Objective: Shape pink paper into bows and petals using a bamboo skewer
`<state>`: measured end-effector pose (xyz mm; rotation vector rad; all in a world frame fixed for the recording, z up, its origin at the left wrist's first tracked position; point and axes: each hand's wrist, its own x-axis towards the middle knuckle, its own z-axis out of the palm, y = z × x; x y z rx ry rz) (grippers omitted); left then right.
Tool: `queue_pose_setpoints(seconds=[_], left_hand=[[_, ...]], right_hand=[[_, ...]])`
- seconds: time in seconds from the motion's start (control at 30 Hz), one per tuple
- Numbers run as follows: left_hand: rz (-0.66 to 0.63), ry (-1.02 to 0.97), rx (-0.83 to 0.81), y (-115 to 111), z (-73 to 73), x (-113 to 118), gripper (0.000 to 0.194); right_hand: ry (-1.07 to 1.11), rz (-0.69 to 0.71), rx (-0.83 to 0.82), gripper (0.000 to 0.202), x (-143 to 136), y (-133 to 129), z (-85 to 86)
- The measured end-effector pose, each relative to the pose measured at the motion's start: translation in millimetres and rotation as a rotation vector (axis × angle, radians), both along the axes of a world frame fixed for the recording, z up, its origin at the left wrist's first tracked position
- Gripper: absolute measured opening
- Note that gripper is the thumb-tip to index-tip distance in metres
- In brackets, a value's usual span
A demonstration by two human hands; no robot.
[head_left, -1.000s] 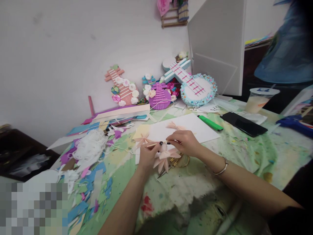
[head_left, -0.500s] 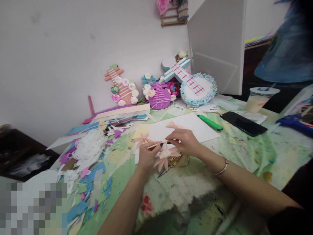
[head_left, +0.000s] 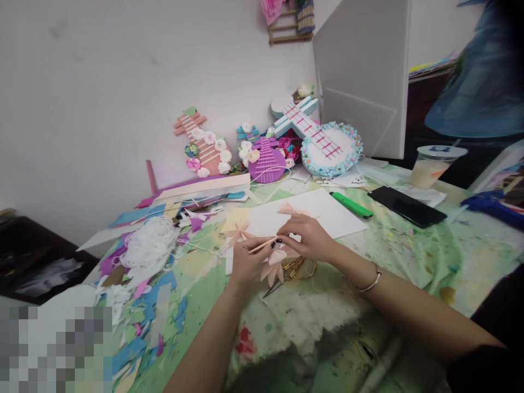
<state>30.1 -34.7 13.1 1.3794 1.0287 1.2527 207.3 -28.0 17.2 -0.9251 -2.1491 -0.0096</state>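
My left hand and my right hand meet over the middle of the table, both pinching a pale pink paper flower with long pointed petals. A thin wooden stick lies across the flower's top, held between the fingertips of both hands. Gold-handled scissors lie on the table just under the flower. A white sheet behind the hands carries two more pink paper flowers, one at its top and one at its left.
A green marker, a black phone and a lidded cup lie to the right. Paper guitar crafts lean on the wall. White string and coloured paper scraps cover the left.
The stick has tilted slightly, its left end lower. Both hands stay on the flower and have barely shifted.
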Motion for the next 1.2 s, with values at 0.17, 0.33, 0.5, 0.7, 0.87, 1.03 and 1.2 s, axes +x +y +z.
queue_pose_setpoints(seconds=[0.17, 0.33, 0.5, 0.7, 0.87, 1.03, 1.2], left_hand=[[0.011, 0.005, 0.036, -1, 0.8, 1, 0.014], [0.021, 0.019, 0.054, -2, 1.7, 2, 0.014], [-0.03, 0.039, 0.079, 1, -4.7, -2, 0.02], [-0.131, -0.019, 0.147, 5, -13.5, -11, 0.022], [-0.098, 0.028, 0.175, 4, -10.5, -10, 0.02], [-0.072, 0.083, 0.168, 4, -8.7, -7, 0.017], [-0.048, 0.136, 0.189, 5, -11.1, -6, 0.026]], right_hand=[[-0.029, 0.004, -0.012, 0.025, -2, -1, 2.5], [-0.009, -0.027, -0.019, 0.026, -2, -1, 2.5], [0.004, -0.054, -0.032, 0.025, -1, -3, 4.9], [0.032, -0.065, -0.023, 0.022, -1, -5, 5.0], [0.035, -0.06, -0.035, 0.02, -2, -5, 5.3], [0.019, -0.071, -0.027, 0.019, -1, -4, 4.4], [0.021, -0.07, -0.015, 0.017, 1, -3, 2.7]])
